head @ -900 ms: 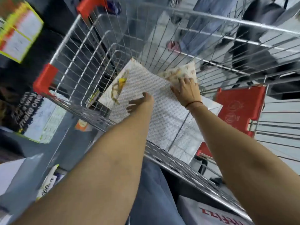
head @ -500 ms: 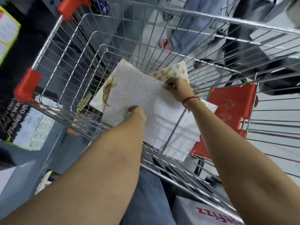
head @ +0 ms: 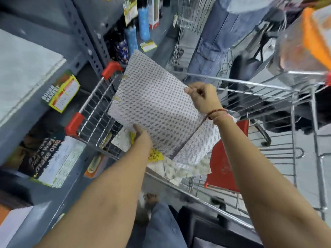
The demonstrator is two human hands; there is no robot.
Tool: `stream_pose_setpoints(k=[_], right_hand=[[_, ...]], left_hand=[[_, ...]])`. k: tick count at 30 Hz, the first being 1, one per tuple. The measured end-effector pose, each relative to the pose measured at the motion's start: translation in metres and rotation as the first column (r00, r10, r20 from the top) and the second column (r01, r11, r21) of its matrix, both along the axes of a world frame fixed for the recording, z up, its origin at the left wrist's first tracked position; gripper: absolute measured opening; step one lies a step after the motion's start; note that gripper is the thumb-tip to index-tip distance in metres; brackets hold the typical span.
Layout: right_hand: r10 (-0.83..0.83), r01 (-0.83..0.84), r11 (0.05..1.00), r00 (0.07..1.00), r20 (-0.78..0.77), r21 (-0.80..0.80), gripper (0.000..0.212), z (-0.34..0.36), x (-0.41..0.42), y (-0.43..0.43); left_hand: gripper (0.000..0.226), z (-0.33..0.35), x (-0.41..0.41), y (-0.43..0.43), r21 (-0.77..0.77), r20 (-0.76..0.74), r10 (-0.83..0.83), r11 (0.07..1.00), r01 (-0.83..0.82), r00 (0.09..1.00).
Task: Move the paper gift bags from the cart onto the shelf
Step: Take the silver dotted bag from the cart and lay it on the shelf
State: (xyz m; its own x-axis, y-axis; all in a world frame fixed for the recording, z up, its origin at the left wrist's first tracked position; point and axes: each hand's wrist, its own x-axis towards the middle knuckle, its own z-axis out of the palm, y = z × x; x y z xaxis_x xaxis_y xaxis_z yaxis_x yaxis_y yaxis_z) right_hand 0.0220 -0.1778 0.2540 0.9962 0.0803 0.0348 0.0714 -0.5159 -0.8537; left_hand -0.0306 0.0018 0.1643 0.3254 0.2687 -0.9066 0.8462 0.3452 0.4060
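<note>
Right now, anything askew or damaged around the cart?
Nothing damaged. Both the left hand and right hand hold the dotted gift bag flat and tilted above the cart; patterned bags hang skewed beneath it.

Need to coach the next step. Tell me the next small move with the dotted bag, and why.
Probably swing the dotted bag left toward the shelf. Both hands hold it: the left hand at its near edge, the right hand at its far edge. It seems already raised above the cart, other bags lie below it, and the shelf stands just left.
</note>
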Motion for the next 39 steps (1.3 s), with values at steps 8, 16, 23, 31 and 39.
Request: stream_pose_setpoints(k=[8, 16, 23, 31, 39], right_hand=[[-0.321, 0.267, 0.925, 0.93, 0.178, 0.27, 0.035, 0.088, -0.025, -0.014], [-0.526, 0.407, 0.762, 0.843, 0.114, 0.504, 0.013, 0.104, -0.057, 0.021], [-0.528, 0.403, 0.715, 0.847, 0.063, 0.571, 0.016, 0.104, -0.068, 0.061], [-0.383, 0.332, 0.73, 0.923, -0.044, 0.598, 0.007, 0.081, -0.088, 0.149], [0.073, 0.025, 0.78, 0.989, -0.131, 0.625, 0.025, 0.076, -0.092, 0.25]], left_hand=[[0.065, 0.01, 0.06, 0.059, -0.059, 0.462, 0.26, 0.963, -0.263, 0.848], [0.03, 0.199, 0.009, 0.086, 0.258, 0.832, -0.118, 0.948, -0.188, 0.543], [0.025, 0.22, -0.011, 0.122, 0.435, 0.833, -0.301, 0.875, -0.212, 0.465], [0.014, 0.214, -0.057, 0.197, 0.563, 0.791, -0.364, 0.747, -0.353, 0.492], [0.02, 0.2, -0.104, 0.304, 0.511, 0.795, -0.147, 0.684, -0.52, 0.589]])
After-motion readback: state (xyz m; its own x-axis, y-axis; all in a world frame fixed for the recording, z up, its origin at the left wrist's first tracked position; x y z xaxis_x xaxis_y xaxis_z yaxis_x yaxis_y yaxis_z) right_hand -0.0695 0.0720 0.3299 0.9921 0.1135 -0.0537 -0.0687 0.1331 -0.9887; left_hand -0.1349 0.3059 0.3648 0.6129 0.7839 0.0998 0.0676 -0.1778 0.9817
